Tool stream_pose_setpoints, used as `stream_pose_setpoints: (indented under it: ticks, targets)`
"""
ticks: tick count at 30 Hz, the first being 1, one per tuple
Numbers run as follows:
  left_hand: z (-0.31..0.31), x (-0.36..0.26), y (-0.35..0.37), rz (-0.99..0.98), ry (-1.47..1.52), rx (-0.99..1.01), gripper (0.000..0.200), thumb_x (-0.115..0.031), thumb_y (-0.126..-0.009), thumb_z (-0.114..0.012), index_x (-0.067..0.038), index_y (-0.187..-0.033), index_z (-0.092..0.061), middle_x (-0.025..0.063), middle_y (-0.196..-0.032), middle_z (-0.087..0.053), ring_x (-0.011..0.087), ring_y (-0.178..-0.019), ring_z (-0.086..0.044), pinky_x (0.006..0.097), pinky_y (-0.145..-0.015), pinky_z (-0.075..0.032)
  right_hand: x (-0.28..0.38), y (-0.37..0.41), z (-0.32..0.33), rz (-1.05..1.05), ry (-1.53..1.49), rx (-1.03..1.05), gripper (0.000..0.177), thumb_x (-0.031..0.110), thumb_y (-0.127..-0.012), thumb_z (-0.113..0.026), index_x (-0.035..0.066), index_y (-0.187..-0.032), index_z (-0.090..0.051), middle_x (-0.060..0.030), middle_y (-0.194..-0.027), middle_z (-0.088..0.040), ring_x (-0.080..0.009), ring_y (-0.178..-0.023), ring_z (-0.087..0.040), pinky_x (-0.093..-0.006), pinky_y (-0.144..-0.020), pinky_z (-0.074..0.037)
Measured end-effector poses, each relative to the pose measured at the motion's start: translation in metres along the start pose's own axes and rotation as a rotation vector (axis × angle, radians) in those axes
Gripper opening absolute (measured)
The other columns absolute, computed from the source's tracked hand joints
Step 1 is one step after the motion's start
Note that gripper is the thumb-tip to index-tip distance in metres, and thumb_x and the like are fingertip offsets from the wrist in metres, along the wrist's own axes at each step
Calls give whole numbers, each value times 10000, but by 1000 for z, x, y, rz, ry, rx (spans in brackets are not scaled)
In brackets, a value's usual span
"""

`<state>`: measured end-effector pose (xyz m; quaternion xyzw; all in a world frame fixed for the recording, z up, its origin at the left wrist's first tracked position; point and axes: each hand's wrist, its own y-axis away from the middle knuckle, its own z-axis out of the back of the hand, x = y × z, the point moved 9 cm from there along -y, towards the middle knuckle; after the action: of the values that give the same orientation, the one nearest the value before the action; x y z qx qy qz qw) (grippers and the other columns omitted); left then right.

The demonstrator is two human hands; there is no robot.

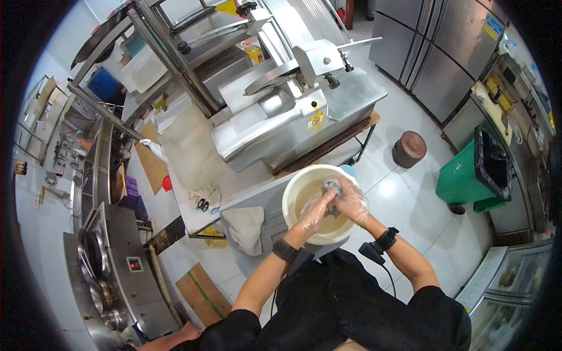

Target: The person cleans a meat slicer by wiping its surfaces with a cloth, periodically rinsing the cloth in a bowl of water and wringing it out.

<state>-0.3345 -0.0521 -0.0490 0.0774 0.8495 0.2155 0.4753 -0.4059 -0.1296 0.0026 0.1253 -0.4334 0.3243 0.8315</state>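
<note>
Both hands meet over a cream plastic basin that holds cloudy liquid. My left hand and my right hand wear clear plastic gloves, and their fingers are closed together round a grey bundle that looks like a wet cloth. Most of the bundle is hidden by the fingers. A light grey cloth lies left of the basin on a grey surface.
A metal slicing machine stands beyond the basin. Scissors lie on the white table at left. A green bin and a brown bucket stand at right. Another person's hand shows at lower left, near the stove.
</note>
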Motion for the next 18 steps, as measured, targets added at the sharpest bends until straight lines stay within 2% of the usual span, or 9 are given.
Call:
stream_pose_setpoints:
  ticks: [2,4,6,10,12,14,16,17,18]
  targets:
    - [0,-8,3,-68,-7,-11,671,-464,-954,-580,-56,-1445,-373,84,-1383,-462,212,-1214,-506,395,-1022,-431,-6,-4,15,-221,-116,34,552,261,-825,-662,133,-1323,-463,-232,-1098,-639,-401,-1045,-614,-442,-912,-473]
    - [17,-19,4,-155,-300,-155,671,-475,-971,-539,-47,-1456,-362,96,-1386,-466,210,-1240,-483,389,-1052,-394,0,-12,37,-219,-138,-44,501,309,-864,-636,123,-1298,-470,-210,-1094,-655,-414,-1025,-624,-462,-894,-477]
    - [28,-16,0,-134,-315,-181,638,-461,-975,-531,-59,-1447,-382,93,-1393,-466,207,-1255,-470,382,-1049,-392,11,-26,64,-199,-79,-116,509,337,-876,-636,118,-1303,-468,-208,-1124,-644,-403,-1045,-616,-450,-906,-475]
    - [25,-27,10,-92,-319,-208,550,-417,-966,-543,-102,-1408,-448,58,-1387,-489,192,-1259,-471,352,-1029,-394,73,-74,136,231,-26,-428,500,318,-915,-604,132,-1354,-453,-179,-1207,-619,-345,-1124,-602,-421,-949,-471]
    - [31,-24,6,-123,-315,-182,517,-400,-962,-555,-113,-1384,-472,43,-1362,-510,185,-1238,-485,339,-1018,-401,112,-100,169,173,-35,-389,502,290,-928,-589,136,-1380,-434,-154,-1207,-627,-323,-1139,-603,-408,-952,-473]
    - [32,-23,4,-154,-310,-158,483,-383,-958,-566,-125,-1361,-495,27,-1337,-532,178,-1216,-500,327,-1007,-407,124,-137,194,292,-32,-430,487,285,-931,-587,187,-1384,-435,-154,-1220,-624,-344,-1123,-608,-411,-931,-482]
    - [28,-31,2,-233,-250,-116,437,-335,-965,-566,-99,-1329,-513,30,-1301,-563,166,-1195,-515,302,-994,-414,151,-171,207,349,47,-379,513,253,-921,-601,129,-1393,-446,-166,-1225,-618,-336,-1126,-590,-392,-960,-457]
    - [22,-42,7,-239,-251,-116,437,-335,-965,-566,-99,-1329,-513,30,-1301,-563,166,-1195,-515,302,-994,-414,162,-183,213,342,172,-408,456,241,-894,-616,180,-1333,-507,-145,-1211,-625,-346,-1093,-594,-406,-929,-467]
    - [19,-50,14,-201,-258,-130,428,-333,-974,-556,-85,-1320,-517,48,-1294,-572,165,-1193,-521,298,-991,-417,171,-195,215,350,171,-415,456,241,-894,-616,180,-1333,-507,-145,-1211,-625,-346,-1093,-594,-406,-929,-467]
